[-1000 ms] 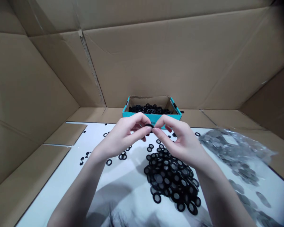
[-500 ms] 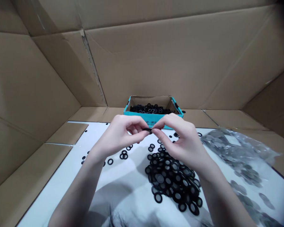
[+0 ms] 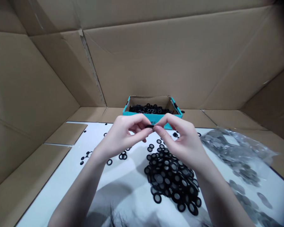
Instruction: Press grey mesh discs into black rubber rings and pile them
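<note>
Between the fingertips of both hands is a small black ring [image 3: 149,126], seen nearly edge-on. My left hand [image 3: 130,130] pinches it from the left, thumb below and index finger above. From the right, my right hand [image 3: 176,134] grips its other edge between thumb and index finger. Whether a disc sits inside the ring cannot be seen. Below my right hand lies a heap of black rings [image 3: 172,179], many with grey mesh-like discs in their centres. A few loose black rings [image 3: 123,155] lie on the white table beneath my left hand.
Behind my hands stands a turquoise-edged cardboard box [image 3: 127,113] holding many black rings. At right, a clear plastic bag [image 3: 239,146] contains grey discs, with more loose grey discs [image 3: 247,175] spilled beside it. Tall cardboard walls [image 3: 151,63] surround the white table [image 3: 68,176].
Both hands stay pinched on the black ring, which has tilted slightly and moved a little up. My fingers have shifted slightly around it. The view has drifted marginally.
</note>
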The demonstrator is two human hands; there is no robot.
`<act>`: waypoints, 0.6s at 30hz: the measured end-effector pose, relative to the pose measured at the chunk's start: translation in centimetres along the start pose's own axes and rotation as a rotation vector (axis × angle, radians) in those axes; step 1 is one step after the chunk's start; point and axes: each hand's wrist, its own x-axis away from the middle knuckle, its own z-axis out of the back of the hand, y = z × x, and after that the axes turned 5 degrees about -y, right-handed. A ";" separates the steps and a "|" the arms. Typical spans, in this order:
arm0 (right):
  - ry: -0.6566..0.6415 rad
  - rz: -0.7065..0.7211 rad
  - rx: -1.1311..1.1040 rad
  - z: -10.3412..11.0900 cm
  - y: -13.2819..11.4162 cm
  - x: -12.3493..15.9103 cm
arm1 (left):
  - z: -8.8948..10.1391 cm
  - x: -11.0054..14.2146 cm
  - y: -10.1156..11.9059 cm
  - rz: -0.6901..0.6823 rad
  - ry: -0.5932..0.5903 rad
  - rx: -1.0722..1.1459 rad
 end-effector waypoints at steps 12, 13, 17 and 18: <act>-0.238 -0.369 -0.787 -0.8 0.2 -0.4 | -0.5 0.2 0.5 -0.362 0.187 -0.204; -0.238 -0.371 -0.800 -0.9 0.2 -0.4 | -0.4 0.2 0.5 -0.367 0.187 -0.207; -0.227 -0.349 -0.829 -0.8 0.2 -0.3 | -0.2 0.2 0.4 -0.381 0.164 -0.181; -0.229 -0.343 -0.835 -0.8 0.3 -0.3 | -0.2 0.2 0.4 -0.388 0.161 -0.177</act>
